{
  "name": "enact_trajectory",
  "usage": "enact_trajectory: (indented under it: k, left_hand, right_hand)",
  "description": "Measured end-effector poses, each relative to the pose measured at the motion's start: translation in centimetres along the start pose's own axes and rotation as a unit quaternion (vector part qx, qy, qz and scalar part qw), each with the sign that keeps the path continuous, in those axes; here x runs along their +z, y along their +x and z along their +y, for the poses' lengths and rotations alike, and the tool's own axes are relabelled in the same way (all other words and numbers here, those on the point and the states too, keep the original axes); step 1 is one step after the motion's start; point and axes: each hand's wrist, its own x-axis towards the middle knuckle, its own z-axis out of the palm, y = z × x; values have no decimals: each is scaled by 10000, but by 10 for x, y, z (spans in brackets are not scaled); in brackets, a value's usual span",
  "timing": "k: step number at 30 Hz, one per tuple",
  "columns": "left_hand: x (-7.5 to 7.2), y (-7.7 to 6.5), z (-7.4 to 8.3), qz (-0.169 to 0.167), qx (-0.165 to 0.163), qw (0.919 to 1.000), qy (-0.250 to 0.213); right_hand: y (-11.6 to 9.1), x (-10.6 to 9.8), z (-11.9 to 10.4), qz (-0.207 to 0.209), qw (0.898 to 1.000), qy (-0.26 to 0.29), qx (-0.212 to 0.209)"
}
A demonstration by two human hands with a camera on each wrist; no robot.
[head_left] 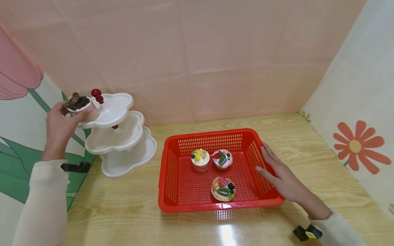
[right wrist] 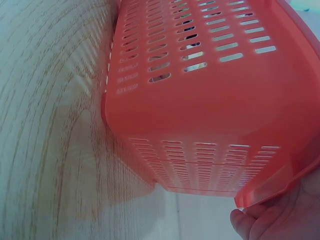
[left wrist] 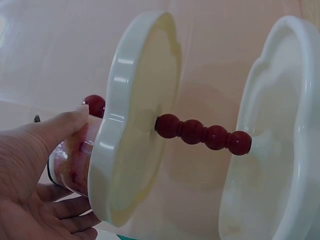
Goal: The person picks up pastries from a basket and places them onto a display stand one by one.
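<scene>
Pale bench [head_left: 123, 212] ahead. Left fingers [left wrist: 72, 207] curl round a cupcake [head_left: 80, 104], left of the stand's [head_left: 118, 138] knob [head_left: 96, 93]. Right fingers [head_left: 272, 155] hold the basket's [head_left: 197, 207] right rim.

The left hand [head_left: 61, 125] hides part of the dark-topped cupcake [head_left: 79, 104] from me; the top tier [head_left: 114, 107] covers some of the middle tier [head_left: 124, 136]; the head view's left edge crops the pink tulip [head_left: 16, 68].
</scene>
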Motion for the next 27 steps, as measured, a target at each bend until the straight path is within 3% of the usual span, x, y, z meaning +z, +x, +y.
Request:
enact_trajectory:
  k: [6, 16, 21, 27]
  left_hand:
    - [2, 2, -2, -167, -47, 9998, 77]
    - [6, 2, -3, -300, -135, 9992, -226]
    - [7, -5, -7, -222, 29, 9990, -392]
    - [5, -12, -13, -171, 130, 9994, -253]
  right_hand:
    - [0, 0, 0, 8, 10000, 29, -8]
    - [0, 0, 1, 24, 10000, 50, -2]
    - [0, 0, 1, 14, 10000, 69, 26]
    - [0, 0, 2, 28, 9999, 122, -8]
